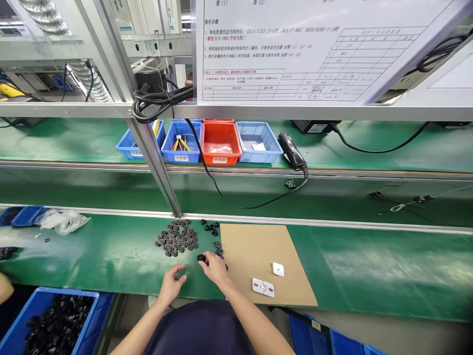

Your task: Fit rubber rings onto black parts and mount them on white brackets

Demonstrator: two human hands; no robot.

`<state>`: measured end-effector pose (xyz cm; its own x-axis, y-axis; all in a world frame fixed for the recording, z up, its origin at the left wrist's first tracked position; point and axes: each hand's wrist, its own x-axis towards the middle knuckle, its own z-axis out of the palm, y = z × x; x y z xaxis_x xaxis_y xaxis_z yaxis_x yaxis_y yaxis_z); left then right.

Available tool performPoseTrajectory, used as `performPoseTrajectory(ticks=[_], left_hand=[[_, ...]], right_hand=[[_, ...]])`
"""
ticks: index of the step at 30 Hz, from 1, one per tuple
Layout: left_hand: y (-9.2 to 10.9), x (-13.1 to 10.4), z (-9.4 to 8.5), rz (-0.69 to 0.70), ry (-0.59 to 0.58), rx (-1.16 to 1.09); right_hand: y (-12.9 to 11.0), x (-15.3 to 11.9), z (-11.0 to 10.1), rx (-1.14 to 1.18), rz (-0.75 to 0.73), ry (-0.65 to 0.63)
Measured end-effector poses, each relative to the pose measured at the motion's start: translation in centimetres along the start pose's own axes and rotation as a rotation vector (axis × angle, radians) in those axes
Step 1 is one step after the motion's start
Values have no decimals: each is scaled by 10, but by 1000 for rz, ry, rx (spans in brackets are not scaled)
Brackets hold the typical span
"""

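My right hand [213, 266] pinches a small round black part [201, 258] between thumb and fingers, just over the green bench. My left hand [173, 284] is a little to the left, fingers apart and holding nothing. Beyond the hands lies a cluster of grey-black round parts [176, 238], each with a hole or hub in its middle. A few small black parts [211, 227] lie to the right of that cluster. Several more round parts [219, 250] run along the left edge of the cardboard sheet, partly behind my right hand.
On the cardboard sheet [258, 251] lie a white metal plate [263, 287] and a white square piece [278, 269]. A blue crate [92, 301] of black parts stands lower left. Bins, including a red bin [220, 143], and a black corded tool [293, 152] sit on the shelf. A metal post [158, 170] rises behind.
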<state>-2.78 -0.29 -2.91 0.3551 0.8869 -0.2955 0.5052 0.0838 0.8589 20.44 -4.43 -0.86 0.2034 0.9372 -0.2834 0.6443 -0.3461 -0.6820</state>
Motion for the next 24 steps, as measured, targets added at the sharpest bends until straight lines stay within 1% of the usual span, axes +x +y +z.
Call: performPoseTrajectory(ticks=[2,4,6,8,11,13,16,18,21,24], left_hand=[[-22,8,3,-44,39,92],[-38,14,4,-66,79,194],[-49,19,5,-68,118,302],[-54,25,6,-55,142,406],[-53,37,13,-2,130,540],[-50,48,19,46,108,619],[-48,66,28,109,69,730],[-47,74,32,141,44,794],[-44,79,34,181,34,866],[-39,78,35,212,61,909]], right_hand=[[11,25,8,-101,25,-34],[20,42,16,-179,49,-73],[27,49,23,-231,67,-104],[33,51,27,-256,78,-126],[40,53,26,-240,83,-136],[47,63,18,-203,108,-101],[61,92,1,-146,222,-8],[72,115,-10,-115,320,27],[86,141,-20,-69,431,19],[92,155,-21,-10,468,-15]])
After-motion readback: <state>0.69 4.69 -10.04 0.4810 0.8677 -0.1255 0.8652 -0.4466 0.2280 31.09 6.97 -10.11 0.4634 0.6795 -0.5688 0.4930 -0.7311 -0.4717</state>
